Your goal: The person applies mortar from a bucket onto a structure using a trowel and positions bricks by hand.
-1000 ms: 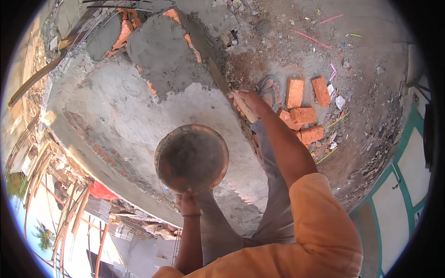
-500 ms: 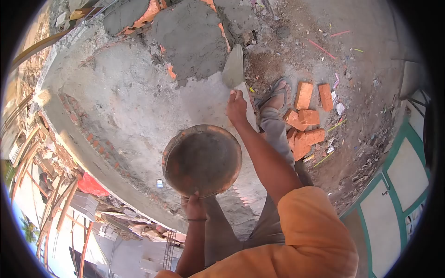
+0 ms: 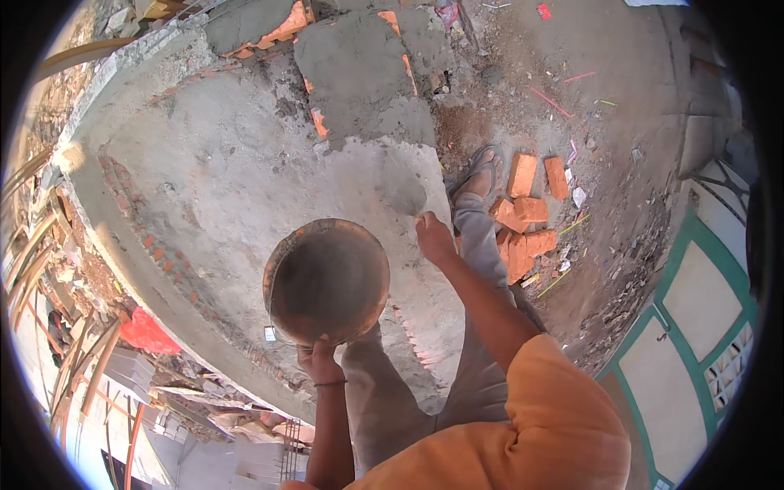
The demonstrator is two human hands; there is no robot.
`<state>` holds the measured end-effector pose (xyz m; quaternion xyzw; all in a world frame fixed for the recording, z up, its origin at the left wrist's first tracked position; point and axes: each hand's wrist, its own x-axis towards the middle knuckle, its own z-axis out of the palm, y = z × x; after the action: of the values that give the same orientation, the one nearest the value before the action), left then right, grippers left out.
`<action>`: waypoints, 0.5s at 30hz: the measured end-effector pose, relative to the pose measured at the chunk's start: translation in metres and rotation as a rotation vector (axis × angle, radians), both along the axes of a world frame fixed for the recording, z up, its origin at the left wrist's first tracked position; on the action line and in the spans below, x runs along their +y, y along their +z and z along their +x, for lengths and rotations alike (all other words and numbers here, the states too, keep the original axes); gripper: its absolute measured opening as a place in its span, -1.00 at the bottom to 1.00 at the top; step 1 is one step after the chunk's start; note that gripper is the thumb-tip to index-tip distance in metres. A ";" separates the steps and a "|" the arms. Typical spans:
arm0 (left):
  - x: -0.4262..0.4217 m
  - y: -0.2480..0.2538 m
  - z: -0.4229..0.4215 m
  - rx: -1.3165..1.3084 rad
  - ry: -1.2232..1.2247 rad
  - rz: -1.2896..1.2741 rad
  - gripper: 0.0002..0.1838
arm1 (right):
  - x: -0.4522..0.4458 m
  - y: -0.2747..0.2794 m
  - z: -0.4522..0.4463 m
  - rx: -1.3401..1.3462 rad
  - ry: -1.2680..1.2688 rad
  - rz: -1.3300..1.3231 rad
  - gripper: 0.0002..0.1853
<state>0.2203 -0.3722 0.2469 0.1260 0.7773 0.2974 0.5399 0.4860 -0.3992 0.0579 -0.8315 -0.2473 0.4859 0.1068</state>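
The left hand point(image 3: 319, 361) is closed on the near rim of the round pan point(image 3: 369, 320), the right hand point(image 3: 435, 238) is curled around a trowel point(image 3: 401, 193) beyond the pan's right side, with darker mortar point(image 3: 357, 69) farther beyond the pan and loose bricks point(image 3: 532, 210) well to its right.

We look down on a broad grey cement slab point(image 3: 237, 188). Darker mortar point(image 3: 363, 65) covers its far end, with orange brick edges point(image 3: 319, 123) showing at the margins. A small pale item point(image 3: 269, 333), too small for us to make out, lies towards the slab's left side. To the right we see the dirt ground point(image 3: 629, 155): two bricks point(image 3: 523, 175) lie side by side, slightly apart, and just below them more bricks point(image 3: 532, 210) lie in a touching heap. Pink straws point(image 3: 550, 102), a yellow stick point(image 3: 553, 284) and white scraps point(image 3: 579, 198) lie scattered around them.
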 end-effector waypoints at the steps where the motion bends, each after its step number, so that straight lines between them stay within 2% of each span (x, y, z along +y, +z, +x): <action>1: 0.002 -0.008 0.001 0.005 -0.017 -0.009 -0.70 | -0.013 0.032 0.007 0.010 -0.011 -0.021 -0.70; 2: 0.005 -0.015 0.004 0.009 -0.035 -0.020 -0.71 | -0.021 0.068 0.014 0.018 -0.023 -0.043 -0.70; 4: 0.013 -0.024 0.024 0.000 -0.051 -0.009 -0.74 | -0.022 0.137 0.031 0.255 0.032 -0.062 -0.71; 7: 0.011 -0.039 0.051 -0.024 -0.121 0.027 -0.78 | -0.009 0.151 0.039 0.361 0.451 0.054 -0.77; 10: 0.016 -0.055 0.077 0.050 -0.303 0.101 -0.88 | 0.016 0.117 0.050 -0.015 0.688 0.194 -0.81; 12: 0.030 -0.049 0.101 0.155 -0.488 0.093 -0.92 | 0.036 0.128 0.072 -0.271 0.608 0.251 -0.85; 15: 0.047 -0.033 0.145 0.252 -0.675 0.196 -0.97 | 0.040 0.114 0.101 -0.302 0.763 0.187 -0.84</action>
<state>0.3648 -0.3256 0.2134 0.4620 0.7200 0.1577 0.4932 0.5875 -0.3593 0.1721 -0.7290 -0.5933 0.3386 -0.0433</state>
